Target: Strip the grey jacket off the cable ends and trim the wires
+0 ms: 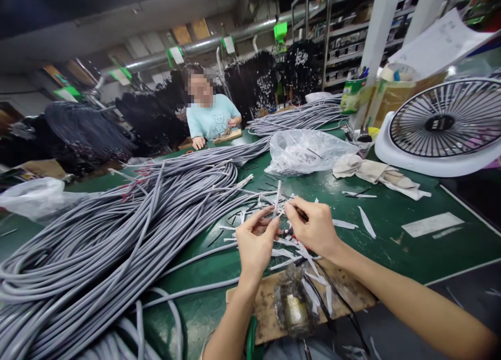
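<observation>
A green bench [422, 255] fills the middle of the view and carries everything near at hand. A huge heap of grey cables [97, 240] sprawls along its left side, with loops and loose ends running toward the hands. At the far edge, a person in a light blue top [219, 119] has both hands over a small piece of wood. A white desk fan [440, 122] with a black grille stands at the right. Left of the fan sits a clear plastic bag [305, 151] full of pale bits. Nearest the wearer lies a worn wooden board [270, 297]. Above the board are the left hand [254, 240] and the right hand [315, 227], close together. A crumpled beige cloth [371, 175] lies in front of the bag, a flat paper label [433, 224] lies farther right, and a yellowish block [294, 309] sits on the board. Thin white scraps [367, 222] are scattered around the hands. Smallest is a pale strip [277, 195] standing nearly upright between the hands: the left fingers are clamped on it, while the right thumb and forefinger are together just beside it, anything between them too small to tell.
</observation>
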{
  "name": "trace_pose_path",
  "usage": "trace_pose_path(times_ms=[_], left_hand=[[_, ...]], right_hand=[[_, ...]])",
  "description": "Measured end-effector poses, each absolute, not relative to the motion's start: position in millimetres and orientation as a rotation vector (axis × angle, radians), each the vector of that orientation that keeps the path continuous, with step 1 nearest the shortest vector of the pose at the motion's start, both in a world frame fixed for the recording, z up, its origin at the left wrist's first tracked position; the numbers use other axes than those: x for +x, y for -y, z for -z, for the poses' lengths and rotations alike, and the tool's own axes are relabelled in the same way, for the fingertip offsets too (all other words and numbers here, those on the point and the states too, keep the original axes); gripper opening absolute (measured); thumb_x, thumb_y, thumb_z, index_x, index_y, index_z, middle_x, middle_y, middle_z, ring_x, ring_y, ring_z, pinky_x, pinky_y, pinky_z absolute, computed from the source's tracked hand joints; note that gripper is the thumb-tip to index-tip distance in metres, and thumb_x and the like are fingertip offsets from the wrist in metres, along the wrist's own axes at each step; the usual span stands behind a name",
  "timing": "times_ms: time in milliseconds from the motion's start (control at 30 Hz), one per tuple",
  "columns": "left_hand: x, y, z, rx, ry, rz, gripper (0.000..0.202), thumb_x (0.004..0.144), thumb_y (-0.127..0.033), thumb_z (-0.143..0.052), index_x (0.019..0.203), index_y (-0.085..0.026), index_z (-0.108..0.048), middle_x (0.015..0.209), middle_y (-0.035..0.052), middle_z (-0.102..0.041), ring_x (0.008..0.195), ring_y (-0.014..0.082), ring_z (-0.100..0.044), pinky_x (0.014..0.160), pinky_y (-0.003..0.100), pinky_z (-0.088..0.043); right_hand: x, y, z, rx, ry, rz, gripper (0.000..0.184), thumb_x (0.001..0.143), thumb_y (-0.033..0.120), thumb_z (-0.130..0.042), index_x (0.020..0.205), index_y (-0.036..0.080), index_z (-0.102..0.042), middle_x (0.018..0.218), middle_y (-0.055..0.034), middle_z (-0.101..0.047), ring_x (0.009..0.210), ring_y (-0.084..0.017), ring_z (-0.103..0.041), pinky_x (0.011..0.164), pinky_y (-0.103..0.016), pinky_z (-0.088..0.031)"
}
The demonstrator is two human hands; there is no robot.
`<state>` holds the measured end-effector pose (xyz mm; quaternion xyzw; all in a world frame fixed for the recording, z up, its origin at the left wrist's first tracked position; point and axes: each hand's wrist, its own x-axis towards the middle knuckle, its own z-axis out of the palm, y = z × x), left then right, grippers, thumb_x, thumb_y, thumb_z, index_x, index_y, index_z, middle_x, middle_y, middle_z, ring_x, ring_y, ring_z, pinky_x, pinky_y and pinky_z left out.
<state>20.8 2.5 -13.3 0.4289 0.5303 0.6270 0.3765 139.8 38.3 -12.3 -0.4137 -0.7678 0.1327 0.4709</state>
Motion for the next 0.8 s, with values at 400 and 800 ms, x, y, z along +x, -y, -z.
trace_pose_path(times_ms=[400, 800], left_hand=[[18.5, -2.1, 15.0, 1.071, -1.357, -1.672, 0.024, 0.063, -0.019, -0.069, 0.085, -0.011, -0.066, 0.063, 0.0026, -0.067, 0.051, 0.0115, -0.062, 0.048, 0.018, -0.049], [21.4, -1.9, 16.1, 1.111, -1.389, -1.684, 0.022, 0.063, -0.019, -0.069, 0.083, -0.011, -0.067, 0.068, 0.0051, -0.069, 0.058, 0.0134, -0.064, 0.054, 0.02, -0.052]], right_hand=[[135.0, -31.4, 18.9, -1.018, 2.009, -0.304, 0.027, 0.083, 0.025, -0.041, 0.059, 0.016, -0.051, 0.049, 0.0007, -0.051, 0.045, -0.008, -0.045, 0.05, -0.021, -0.028], [134.3, -30.8, 18.8, -1.123, 2.01, -0.289, 0.028, 0.084, 0.026, -0.039, 0.06, 0.016, -0.05, 0.05, -0.0001, -0.053, 0.045, -0.009, -0.044, 0.051, -0.022, -0.027]])
